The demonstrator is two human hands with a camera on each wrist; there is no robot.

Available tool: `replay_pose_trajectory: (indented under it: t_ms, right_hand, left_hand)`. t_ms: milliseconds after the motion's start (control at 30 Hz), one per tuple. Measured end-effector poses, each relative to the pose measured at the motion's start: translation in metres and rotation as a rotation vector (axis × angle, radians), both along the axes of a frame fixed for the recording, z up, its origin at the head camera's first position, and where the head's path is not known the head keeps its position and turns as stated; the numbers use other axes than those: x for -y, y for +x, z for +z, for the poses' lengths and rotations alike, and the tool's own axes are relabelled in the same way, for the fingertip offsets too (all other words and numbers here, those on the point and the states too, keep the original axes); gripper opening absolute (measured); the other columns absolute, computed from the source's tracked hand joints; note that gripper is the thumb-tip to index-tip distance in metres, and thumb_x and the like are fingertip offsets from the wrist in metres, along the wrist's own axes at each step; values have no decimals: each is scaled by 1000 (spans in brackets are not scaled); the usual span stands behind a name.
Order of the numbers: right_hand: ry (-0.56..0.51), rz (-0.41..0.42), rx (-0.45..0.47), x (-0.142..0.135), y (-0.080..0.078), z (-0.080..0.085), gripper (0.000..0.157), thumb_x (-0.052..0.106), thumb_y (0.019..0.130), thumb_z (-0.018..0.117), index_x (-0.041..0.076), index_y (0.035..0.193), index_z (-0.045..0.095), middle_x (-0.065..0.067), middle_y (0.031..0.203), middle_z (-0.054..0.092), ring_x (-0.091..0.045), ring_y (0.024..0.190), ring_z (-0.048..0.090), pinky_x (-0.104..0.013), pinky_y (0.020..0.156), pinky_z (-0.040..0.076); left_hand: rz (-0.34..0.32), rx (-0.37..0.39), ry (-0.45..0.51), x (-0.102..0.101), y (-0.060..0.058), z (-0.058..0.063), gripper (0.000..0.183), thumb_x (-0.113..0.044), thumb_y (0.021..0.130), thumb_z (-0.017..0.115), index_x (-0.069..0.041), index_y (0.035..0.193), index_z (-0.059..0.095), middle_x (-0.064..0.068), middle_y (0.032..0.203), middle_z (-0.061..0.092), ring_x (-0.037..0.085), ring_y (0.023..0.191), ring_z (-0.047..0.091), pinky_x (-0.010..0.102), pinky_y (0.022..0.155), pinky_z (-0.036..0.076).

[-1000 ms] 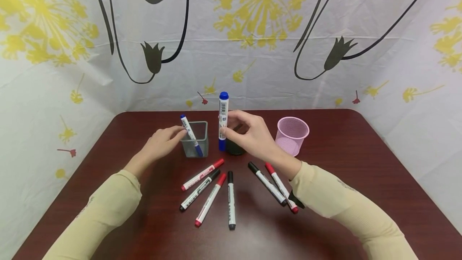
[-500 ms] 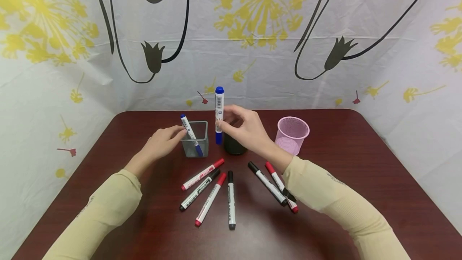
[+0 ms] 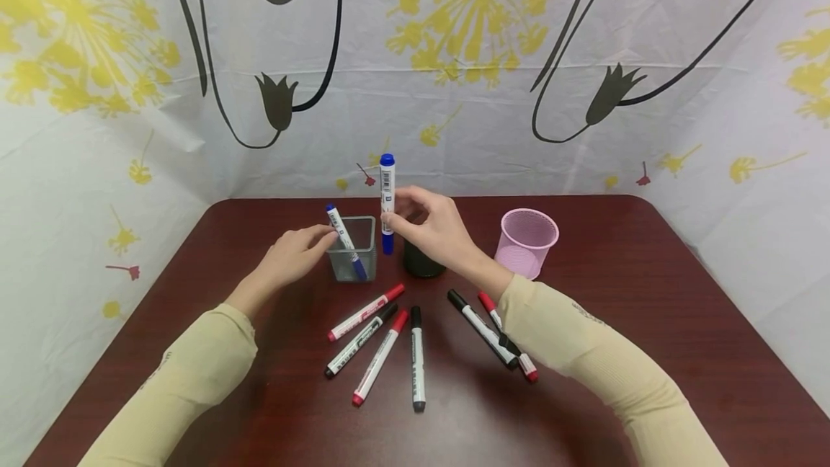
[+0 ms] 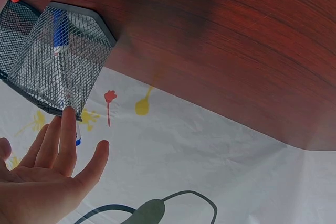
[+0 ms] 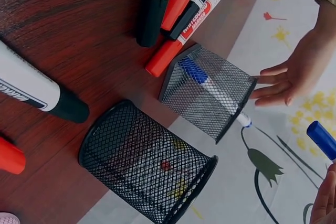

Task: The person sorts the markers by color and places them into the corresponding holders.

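Observation:
My left hand (image 3: 292,254) has its fingertips right at the left rim of a square grey mesh pen holder (image 3: 344,267). Its fingers look fairly straight in the left wrist view. Inside that holder leans a blue-capped whiteboard marker (image 3: 346,236), its top sticking out above the rim. My right hand (image 3: 444,233) pinches another blue marker (image 3: 387,186) between thumb and fingers. It is held upright, just right of the square holder and above the table. Partly hidden behind this hand stands a round black mesh pen holder (image 3: 423,261). The right wrist view shows only the held marker's blue end (image 5: 322,139).
A pink round mesh holder (image 3: 527,233) stands at the right. Several red and black markers lie in front, among them a red marker (image 3: 366,312) and a black marker (image 3: 418,359). At the front right, a black marker (image 3: 483,330) lies beside a red marker (image 3: 528,368).
My right hand has moved left and slightly up with the blue marker, toward the square holder. The left hand stays at that holder's rim.

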State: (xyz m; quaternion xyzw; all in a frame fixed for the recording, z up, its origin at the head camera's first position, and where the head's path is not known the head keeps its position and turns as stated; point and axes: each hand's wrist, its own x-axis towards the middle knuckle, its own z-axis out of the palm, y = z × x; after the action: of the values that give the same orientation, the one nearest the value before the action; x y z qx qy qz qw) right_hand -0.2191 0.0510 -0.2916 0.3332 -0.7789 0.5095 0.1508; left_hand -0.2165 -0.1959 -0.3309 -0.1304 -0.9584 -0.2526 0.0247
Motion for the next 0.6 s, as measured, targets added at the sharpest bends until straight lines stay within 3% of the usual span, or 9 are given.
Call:
replay_pose_trajectory:
  t_ms: [600]
  right_hand:
    - [1,-22,-20,14,-16,-1,25,15,83,67,4,105,64,-1,84,66,-6,68,59,-26,57,46]
  left_hand:
    - [-5,2,-2,1,-3,-1,45,-35,96,43,-4,126,53,16,120,57,35,110,50,52,88,39]
